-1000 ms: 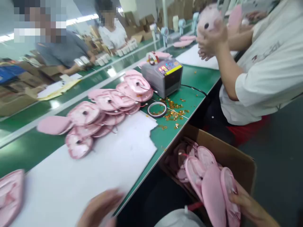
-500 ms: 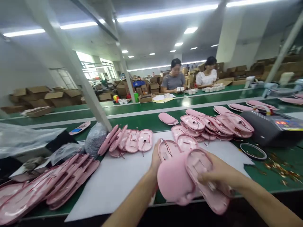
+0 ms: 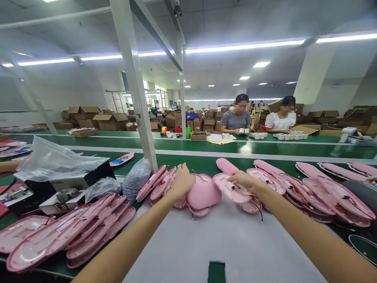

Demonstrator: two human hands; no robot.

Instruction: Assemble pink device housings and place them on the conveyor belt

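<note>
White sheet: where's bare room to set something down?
Bare: the white sheet on the near side of the left hand and right hand, around the green patch. Crowded: its far edge, under pink shells; the stack at left; the pile at right.

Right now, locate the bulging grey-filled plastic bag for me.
In the head view, the grey-filled plastic bag is left of centre, at the foot of the slanting white post and immediately left of the leaning pink shells near the left hand.

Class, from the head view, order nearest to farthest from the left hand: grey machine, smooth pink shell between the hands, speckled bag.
1. Pink shell, beside the left hand
2. Speckled bag, left of that hand
3. Grey machine, right edge
</note>
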